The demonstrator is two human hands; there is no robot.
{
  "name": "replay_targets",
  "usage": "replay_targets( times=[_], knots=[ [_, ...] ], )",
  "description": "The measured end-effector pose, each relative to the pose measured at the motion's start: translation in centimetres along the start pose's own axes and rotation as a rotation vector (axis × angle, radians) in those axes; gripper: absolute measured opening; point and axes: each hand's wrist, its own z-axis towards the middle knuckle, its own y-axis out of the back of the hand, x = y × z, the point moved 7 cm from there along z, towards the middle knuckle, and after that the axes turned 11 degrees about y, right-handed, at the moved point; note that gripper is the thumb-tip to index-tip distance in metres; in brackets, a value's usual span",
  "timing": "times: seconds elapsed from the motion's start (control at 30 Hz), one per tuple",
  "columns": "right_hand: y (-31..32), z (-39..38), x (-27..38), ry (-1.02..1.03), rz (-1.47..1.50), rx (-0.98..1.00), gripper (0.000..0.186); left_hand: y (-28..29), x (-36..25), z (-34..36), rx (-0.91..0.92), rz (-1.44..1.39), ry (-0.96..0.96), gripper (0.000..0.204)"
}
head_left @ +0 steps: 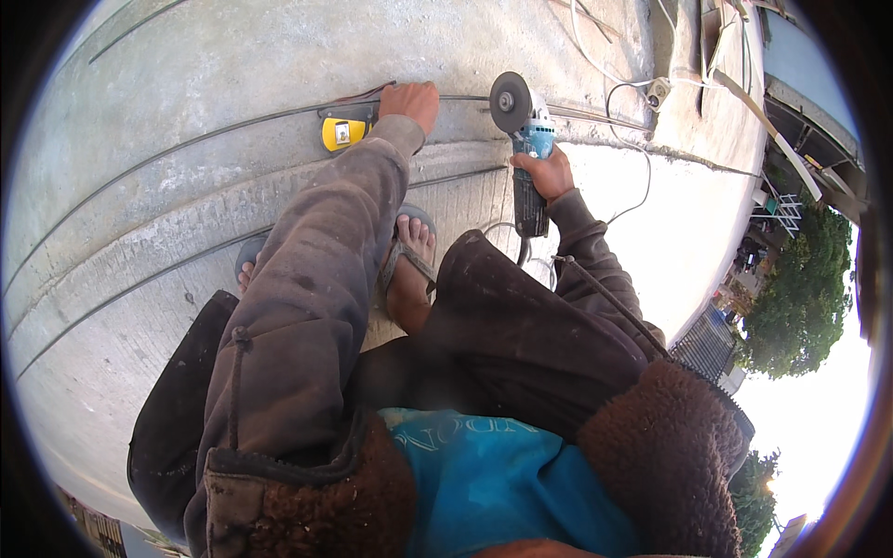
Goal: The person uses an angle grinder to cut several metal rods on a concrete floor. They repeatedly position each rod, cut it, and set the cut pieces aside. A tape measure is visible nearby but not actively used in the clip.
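Note:
My right hand [551, 174] grips the teal-and-black body of an angle grinder [532, 186]. The grinder's dark cutting disc [509, 113] stands beside a thin steel rod [460, 98], and I cannot tell whether they touch. Farther left, my left hand [410, 104] is closed around that same rod, fingertips partly hidden. Against this hand sits a yellow-and-dark tool [345, 133] that looks like a tape measure, lying on the concrete. Whether the left hand also touches it is unclear.
Another rod [139, 288] runs along the concrete step, near my sandalled feet [409, 251]. A dark cable [648, 177] trails right of the grinder towards a white socket [658, 91]. Wooden strips [772, 135] are at the upper right, trees [800, 288] beyond the ledge.

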Motion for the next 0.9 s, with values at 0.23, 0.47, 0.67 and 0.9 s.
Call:
replay_targets(
  times=[0.23, 0.47, 0.67, 0.9],
  knots=[
    [-0.3, -0.1, 0.9, -0.011, -0.025, 0.02, 0.047, 0.1, 0.1, -0.4, 0.007, 0.011, 0.02, 0.023],
    [-0.1, 0.4, -0.4, -0.04, -0.066, 0.005, 0.049, 0.0, 0.1, -0.3, -0.016, 0.016, 0.025, 0.022],
    [-0.4, 0.7, -0.3, -0.02, -0.08, 0.045, 0.051, 0.7, -0.3, -1.0, 0.002, 0.019, -0.009, 0.026],
    [-0.7, 1.0, -0.4, -0.042, -0.101, 0.016, 0.05, 0.7, 0.0, -1.5, -0.045, -0.05, 0.027, 0.035]
  ],
)
